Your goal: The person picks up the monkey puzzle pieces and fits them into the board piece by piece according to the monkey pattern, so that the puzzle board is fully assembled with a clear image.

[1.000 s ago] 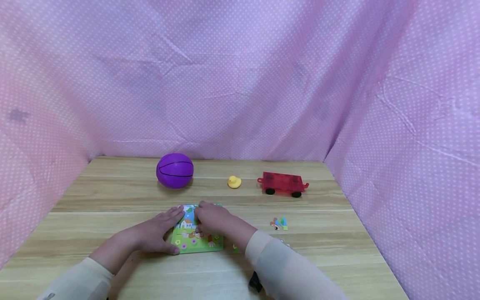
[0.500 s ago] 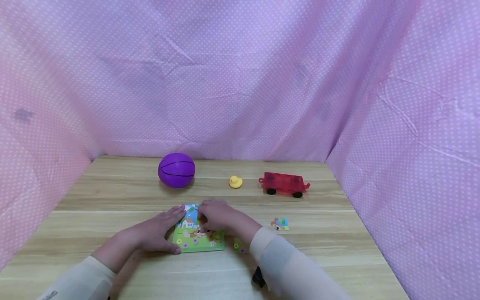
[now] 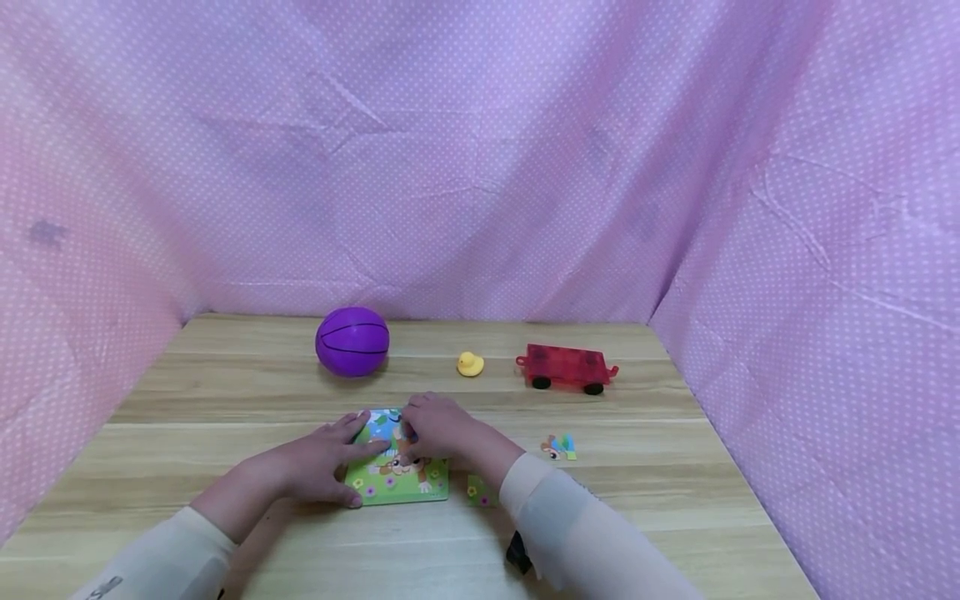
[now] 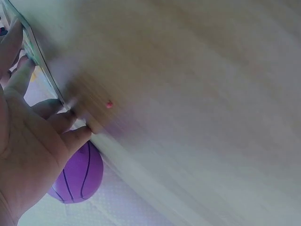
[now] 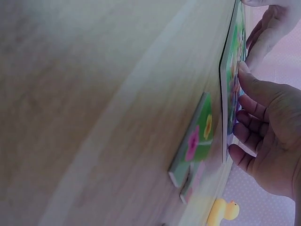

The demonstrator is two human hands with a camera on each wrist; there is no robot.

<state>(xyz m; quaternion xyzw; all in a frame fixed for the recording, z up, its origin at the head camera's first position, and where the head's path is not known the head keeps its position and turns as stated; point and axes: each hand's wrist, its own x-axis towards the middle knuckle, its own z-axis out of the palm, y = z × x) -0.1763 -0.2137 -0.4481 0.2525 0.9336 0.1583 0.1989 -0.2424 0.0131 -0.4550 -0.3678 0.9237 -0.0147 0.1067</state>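
A flat picture puzzle (image 3: pixel 397 490) with a monkey and flowers lies on the table between both hands. My left hand (image 3: pixel 315 462) is spread along its left side, thumb at the near corner and index finger stretched onto the picture. My right hand (image 3: pixel 442 429) reaches over the puzzle's right half, fingers bent. In the right wrist view its thumb (image 5: pixel 256 87) and fingertips touch the puzzle face, with no piece visible lifted between them. A green flowered puzzle piece (image 3: pixel 480 492) lies right of the puzzle; a monkey-face piece (image 3: pixel 558 447) lies farther right.
Behind the hands stand a purple ball (image 3: pixel 352 342), a yellow rubber duck (image 3: pixel 470 364) and a red toy wagon (image 3: pixel 567 367). A black object (image 3: pixel 517 553) shows beside the right sleeve. Pink dotted cloth (image 3: pixel 480 167) encloses the table's back and sides.
My right hand has shifted slightly right and away from me over the puzzle, uncovering more of the monkey picture. My left index finger has stretched out over the picture.
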